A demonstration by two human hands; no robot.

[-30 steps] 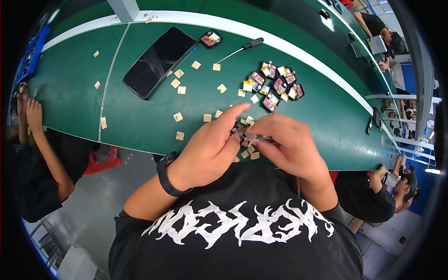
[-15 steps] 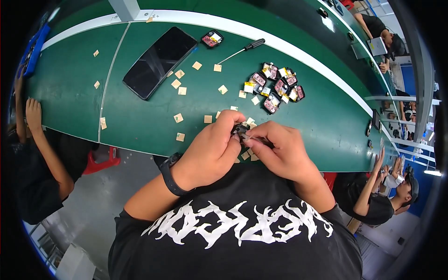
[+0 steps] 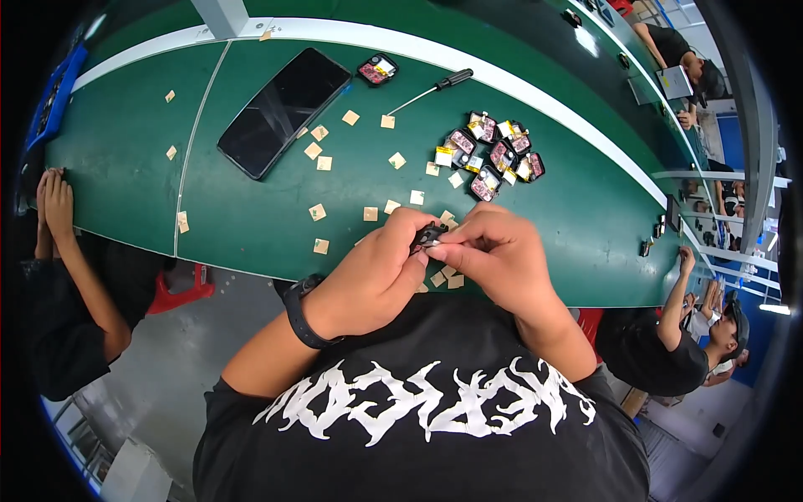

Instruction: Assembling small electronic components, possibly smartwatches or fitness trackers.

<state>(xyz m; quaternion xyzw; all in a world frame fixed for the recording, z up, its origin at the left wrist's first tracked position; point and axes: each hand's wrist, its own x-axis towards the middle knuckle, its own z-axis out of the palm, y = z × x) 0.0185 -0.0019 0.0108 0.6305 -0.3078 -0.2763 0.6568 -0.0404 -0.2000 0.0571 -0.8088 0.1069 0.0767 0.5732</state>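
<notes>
My left hand (image 3: 376, 266) grips a small black device housing (image 3: 427, 237) between thumb and forefinger, just above the table's near edge. Against the housing's right side, my right hand (image 3: 506, 261) is closed in a pinch. Its fingertips hide what they hold, if anything. Small tan paper squares (image 3: 449, 272) lie under and around my hands. Beyond them sits a cluster of open black cases (image 3: 502, 156) showing pink and white insides, with small yellow-and-white parts attached.
A large black phone (image 3: 284, 113) lies at the back left of the green table (image 3: 293, 226). Near it are a similar single case (image 3: 378, 69) and a black-handled screwdriver (image 3: 452, 80). One person's arms (image 3: 84, 251) reach the table at left; another person (image 3: 669, 360) sits at right.
My right fingertips have shifted slightly left and closed in on the black housing, covering more of it. At right, the other person's arm has moved.
</notes>
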